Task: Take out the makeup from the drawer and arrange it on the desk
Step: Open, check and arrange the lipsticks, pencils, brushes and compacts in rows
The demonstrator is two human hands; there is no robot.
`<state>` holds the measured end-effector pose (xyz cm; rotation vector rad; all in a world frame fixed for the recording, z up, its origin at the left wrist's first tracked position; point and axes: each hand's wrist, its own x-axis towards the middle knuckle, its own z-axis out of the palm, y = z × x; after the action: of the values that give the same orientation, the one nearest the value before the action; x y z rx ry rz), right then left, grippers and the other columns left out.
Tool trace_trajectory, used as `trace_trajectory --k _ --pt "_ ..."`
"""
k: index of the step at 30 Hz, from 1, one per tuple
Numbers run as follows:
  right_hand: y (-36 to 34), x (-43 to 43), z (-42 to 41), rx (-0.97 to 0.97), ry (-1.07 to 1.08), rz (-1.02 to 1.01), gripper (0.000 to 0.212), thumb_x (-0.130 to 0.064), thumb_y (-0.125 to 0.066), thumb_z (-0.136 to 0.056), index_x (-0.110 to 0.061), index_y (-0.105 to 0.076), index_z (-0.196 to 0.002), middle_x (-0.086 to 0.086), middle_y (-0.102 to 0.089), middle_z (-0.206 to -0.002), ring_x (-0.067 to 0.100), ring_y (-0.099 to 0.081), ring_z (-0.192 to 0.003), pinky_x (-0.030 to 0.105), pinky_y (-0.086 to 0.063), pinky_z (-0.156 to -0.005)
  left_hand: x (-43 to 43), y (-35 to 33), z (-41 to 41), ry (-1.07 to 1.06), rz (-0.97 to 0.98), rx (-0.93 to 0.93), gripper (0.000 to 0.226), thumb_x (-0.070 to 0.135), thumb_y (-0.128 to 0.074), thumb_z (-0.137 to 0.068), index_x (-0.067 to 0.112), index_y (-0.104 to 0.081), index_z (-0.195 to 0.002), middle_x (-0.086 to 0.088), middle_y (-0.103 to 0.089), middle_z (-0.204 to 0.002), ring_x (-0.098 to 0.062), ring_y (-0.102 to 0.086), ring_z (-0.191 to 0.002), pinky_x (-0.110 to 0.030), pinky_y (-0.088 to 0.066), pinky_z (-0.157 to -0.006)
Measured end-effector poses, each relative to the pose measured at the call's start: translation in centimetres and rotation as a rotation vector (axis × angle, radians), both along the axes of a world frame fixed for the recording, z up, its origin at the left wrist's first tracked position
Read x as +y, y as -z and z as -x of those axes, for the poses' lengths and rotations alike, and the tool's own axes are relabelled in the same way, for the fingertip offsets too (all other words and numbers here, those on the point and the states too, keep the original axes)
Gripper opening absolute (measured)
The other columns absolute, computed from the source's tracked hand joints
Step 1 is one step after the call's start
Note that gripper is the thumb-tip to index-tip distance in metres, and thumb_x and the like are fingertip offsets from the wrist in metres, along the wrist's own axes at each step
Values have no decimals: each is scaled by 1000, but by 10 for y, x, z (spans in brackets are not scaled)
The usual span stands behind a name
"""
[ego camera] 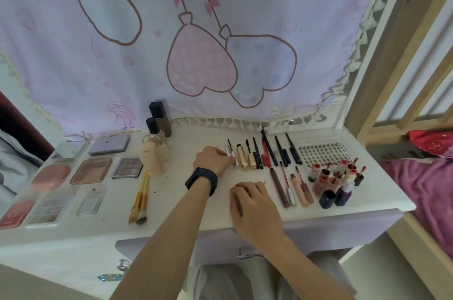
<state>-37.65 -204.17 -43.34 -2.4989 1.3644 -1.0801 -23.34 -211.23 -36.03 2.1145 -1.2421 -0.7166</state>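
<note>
Makeup lies spread over the white desk (186, 192). My left hand (212, 159), with a black watch on its wrist, holds a clear mascara tube (230, 152) at the left end of a row of mascaras and eyeliner pencils (269, 152). My right hand (252, 206) rests on the desk near the front edge with fingers curled; I cannot tell if it holds anything. Lip glosses (291, 187) and small bottles (335, 179) stand to the right. Palettes and compacts (92, 171) lie at the left, with two brushes (141, 199) beside them. The drawer (220, 248) sits under the desk's front edge.
Foundation bottles (159, 120) and beige sponges (152, 157) stand at the back. A lash tray (323, 152) lies at the back right. A pink printed curtain (196, 42) hangs behind the desk. A wooden bed frame (404, 79) with purple bedding stands on the right.
</note>
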Motion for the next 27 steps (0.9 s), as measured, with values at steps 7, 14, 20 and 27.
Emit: trace_trajectory --k 7,14,20,27 --pt "1 0 0 -15 -2 21 26 -31 -49 -94 -17 -70 -97 -4 -68 -99 15 -57 -89 25 -54 -77 -1 -2 6 -19 0 -28 27 39 -75 -82 12 -73 -80 -6 -69 -75 -25 -65 -70 -31 -52 -66" --pt "2 -1 1 -28 -5 36 26 -30 -48 -94 -16 -71 -97 -3 -68 -99 15 -56 -90 25 -53 -77 -2 2 8 -17 -3 9 22 37 -79 -79 17 -73 -87 -3 -75 -90 -23 -71 -82 -34 -59 -78" --pt "1 -1 1 -39 -5 43 27 -29 -48 -93 -16 -71 -96 -4 -68 -98 15 -56 -89 25 -53 -75 -1 2 10 -8 15 34 30 34 -80 -79 28 -56 -61 -4 -73 -83 -26 -70 -76 -44 -60 -82" --pt "2 -1 1 -39 -2 41 27 -30 -47 -94 -17 -70 -96 -4 -68 -98 15 -56 -88 26 -53 -76 -1 2 14 5 25 45 22 37 -81 -79 22 -64 -79 -5 -74 -91 -25 -71 -83 -40 -60 -82"
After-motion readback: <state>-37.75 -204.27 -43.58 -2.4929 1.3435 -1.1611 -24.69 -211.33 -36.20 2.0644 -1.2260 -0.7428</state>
